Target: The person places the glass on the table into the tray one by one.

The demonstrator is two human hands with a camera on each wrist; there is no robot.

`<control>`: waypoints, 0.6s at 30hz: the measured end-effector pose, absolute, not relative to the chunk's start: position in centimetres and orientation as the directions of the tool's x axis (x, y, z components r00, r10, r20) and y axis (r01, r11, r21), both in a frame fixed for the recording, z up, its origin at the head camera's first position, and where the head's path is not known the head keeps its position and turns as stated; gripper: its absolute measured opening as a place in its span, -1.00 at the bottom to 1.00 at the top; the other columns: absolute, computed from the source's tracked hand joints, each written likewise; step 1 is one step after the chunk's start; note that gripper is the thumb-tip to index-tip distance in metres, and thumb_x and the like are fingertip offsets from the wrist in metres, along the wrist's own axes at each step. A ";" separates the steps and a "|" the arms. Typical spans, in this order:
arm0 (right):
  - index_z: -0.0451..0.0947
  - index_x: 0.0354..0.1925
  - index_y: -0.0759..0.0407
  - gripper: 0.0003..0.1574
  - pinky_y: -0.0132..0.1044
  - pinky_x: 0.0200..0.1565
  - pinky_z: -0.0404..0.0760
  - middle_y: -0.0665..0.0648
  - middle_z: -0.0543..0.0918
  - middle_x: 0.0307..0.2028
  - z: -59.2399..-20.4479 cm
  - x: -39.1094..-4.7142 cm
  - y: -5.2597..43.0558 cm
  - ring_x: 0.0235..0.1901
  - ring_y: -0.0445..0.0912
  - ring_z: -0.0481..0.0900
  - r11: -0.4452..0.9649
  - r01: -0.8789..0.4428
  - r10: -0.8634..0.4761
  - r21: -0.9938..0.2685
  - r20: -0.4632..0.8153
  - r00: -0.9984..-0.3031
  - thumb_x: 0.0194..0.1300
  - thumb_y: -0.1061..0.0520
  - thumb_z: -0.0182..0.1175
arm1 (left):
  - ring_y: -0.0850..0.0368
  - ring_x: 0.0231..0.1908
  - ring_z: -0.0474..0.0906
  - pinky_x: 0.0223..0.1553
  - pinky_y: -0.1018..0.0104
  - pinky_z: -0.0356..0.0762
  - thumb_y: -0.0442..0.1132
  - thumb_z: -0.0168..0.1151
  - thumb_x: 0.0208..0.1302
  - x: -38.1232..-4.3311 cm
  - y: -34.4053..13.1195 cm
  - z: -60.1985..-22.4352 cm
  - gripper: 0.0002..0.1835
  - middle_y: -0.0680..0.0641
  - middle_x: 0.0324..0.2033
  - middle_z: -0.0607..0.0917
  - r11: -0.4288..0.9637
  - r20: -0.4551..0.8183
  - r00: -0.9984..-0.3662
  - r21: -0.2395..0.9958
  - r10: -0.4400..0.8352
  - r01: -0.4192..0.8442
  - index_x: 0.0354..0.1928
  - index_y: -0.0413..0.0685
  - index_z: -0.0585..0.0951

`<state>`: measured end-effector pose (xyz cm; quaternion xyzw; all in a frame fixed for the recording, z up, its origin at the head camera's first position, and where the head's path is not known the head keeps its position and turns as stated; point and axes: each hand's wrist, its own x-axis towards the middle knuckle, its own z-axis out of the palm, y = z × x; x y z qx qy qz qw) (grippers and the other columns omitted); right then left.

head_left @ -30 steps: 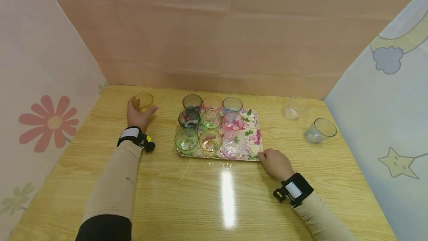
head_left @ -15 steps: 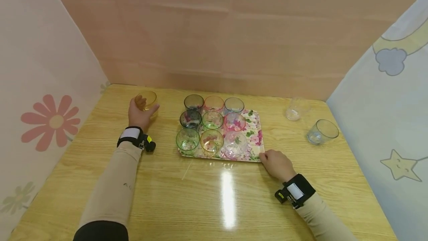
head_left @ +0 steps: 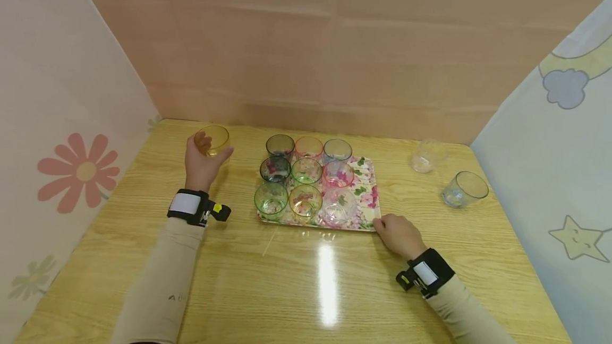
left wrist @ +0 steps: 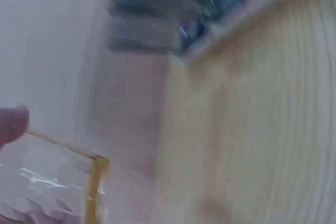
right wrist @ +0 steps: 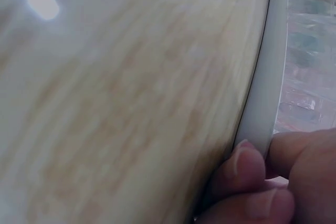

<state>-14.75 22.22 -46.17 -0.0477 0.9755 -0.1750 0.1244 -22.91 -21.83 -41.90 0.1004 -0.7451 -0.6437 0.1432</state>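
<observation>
My left hand [head_left: 203,166] holds an amber-tinted glass tumbler [head_left: 218,141] at the back left, thumb on its right side and fingers round the far left. In the left wrist view the tumbler [left wrist: 55,179] shows at the lower left, with the thumb at its edge. To its right is a flower-patterned tray [head_left: 367,211], bearing rows of tinted tumblers: smoky, pink and bluish at the back, a green one [head_left: 271,199] at the front left. My right hand [head_left: 400,236] grips the tray's front right corner; in the right wrist view fingers pinch its rim [right wrist: 262,95].
Right of the tray, a clear glass [head_left: 423,159] and a bluish glass [head_left: 464,190] lie tilted on the wooden table [head_left: 287,291]. A pinkish-brown backdrop [head_left: 311,41] stands behind, with printed side walls [head_left: 86,94] to the left and right.
My left hand and the amber tumbler have moved slightly up and to the right. My right hand keeps its hold on the tray corner; the whole head view has shifted a little.
</observation>
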 end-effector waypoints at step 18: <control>0.53 -0.56 0.13 -0.51 -0.21 -0.45 0.35 0.06 0.46 -0.59 -46.0 -14.8 22.4 -0.56 -0.07 0.39 0.926 -0.088 -0.178 -0.368 -0.218 -0.960 0.54 0.04 0.00 | -0.04 0.31 0.36 0.34 0.06 0.24 -0.34 0.44 0.27 -14.2 -17.0 -38.2 -0.11 -0.23 0.30 0.43 0.140 0.127 -0.982 0.984 -0.142 0.107 0.48 -0.27 0.09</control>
